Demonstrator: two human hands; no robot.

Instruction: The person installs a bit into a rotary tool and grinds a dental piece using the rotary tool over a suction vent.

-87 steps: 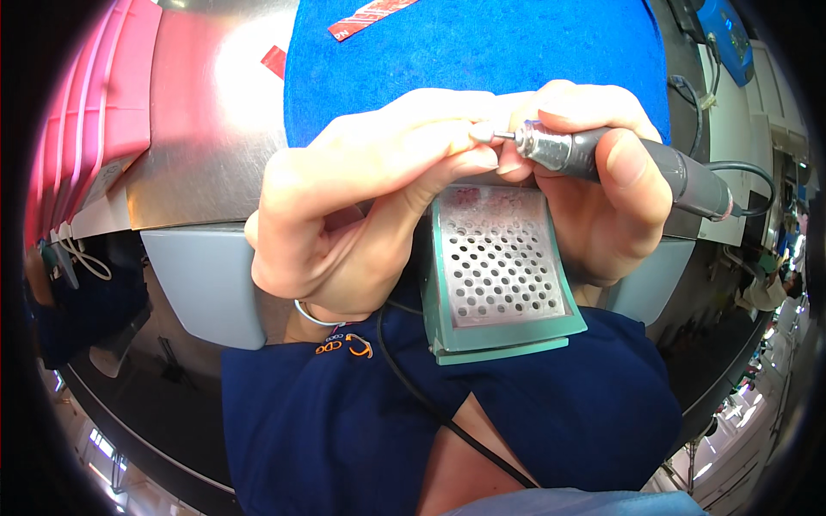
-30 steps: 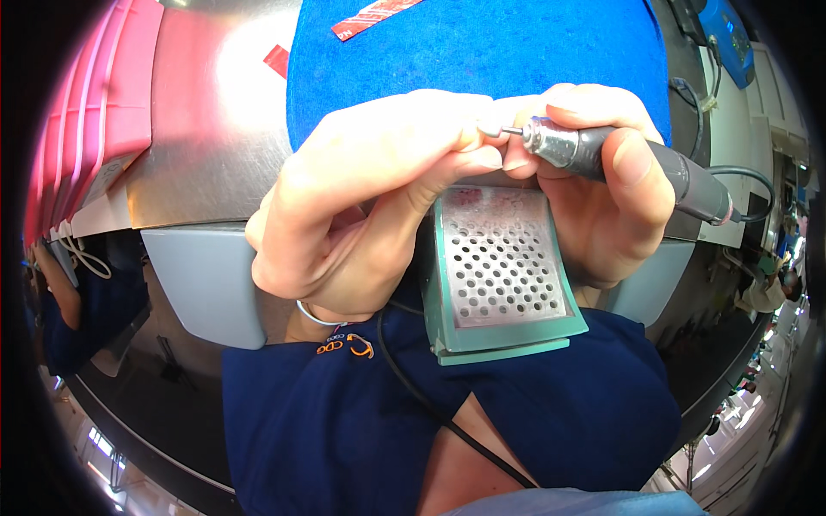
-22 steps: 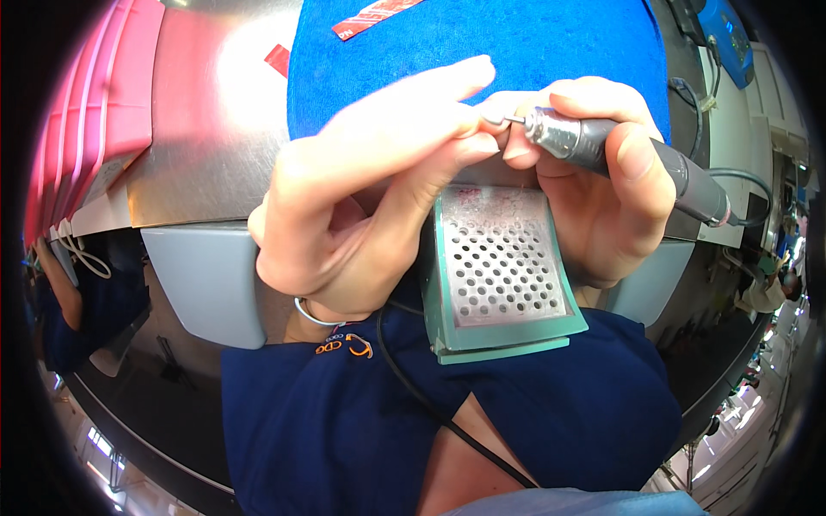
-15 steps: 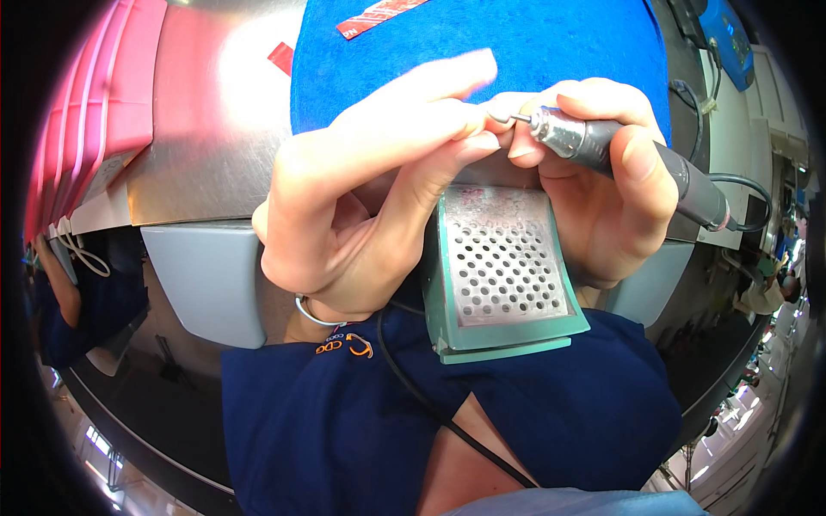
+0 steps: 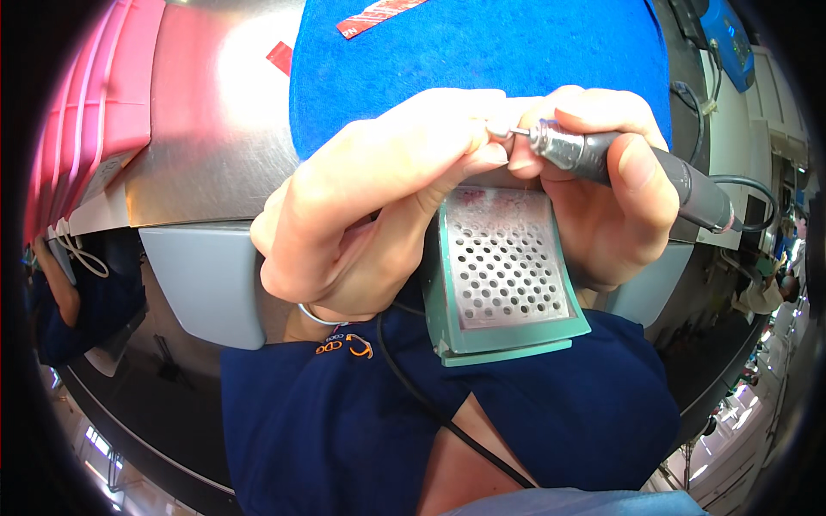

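In my right hand (image 5: pixel 624 193) I grip a dark rotary handpiece (image 5: pixel 594 156) like a pen, its metal nose pointing left. A thin bit (image 5: pixel 520 132) juts from the nose and meets a small shiny metal piece (image 5: pixel 497 129). My left hand (image 5: pixel 353 185) is closed, pinching that piece between thumb and fingers; its exact kind is mostly hidden by the fingertips. Both hands meet just above a green-framed rest with a perforated metal plate (image 5: pixel 508 267). A black cord leaves the rear of the handpiece.
A blue cloth (image 5: pixel 482 52) covers the bench beyond my hands, with a red strip (image 5: pixel 383 15) on it. Pink trays (image 5: pixel 95 112) stand at the left, beside bare steel. A blue device (image 5: pixel 727 39) sits at far right. Grey pads (image 5: pixel 206 284) flank the bench front.
My left index finger, raised and stretched out before, has curled down toward the pinched piece. Both fingertips and the handpiece's nose sit slightly lower. The grips remain.
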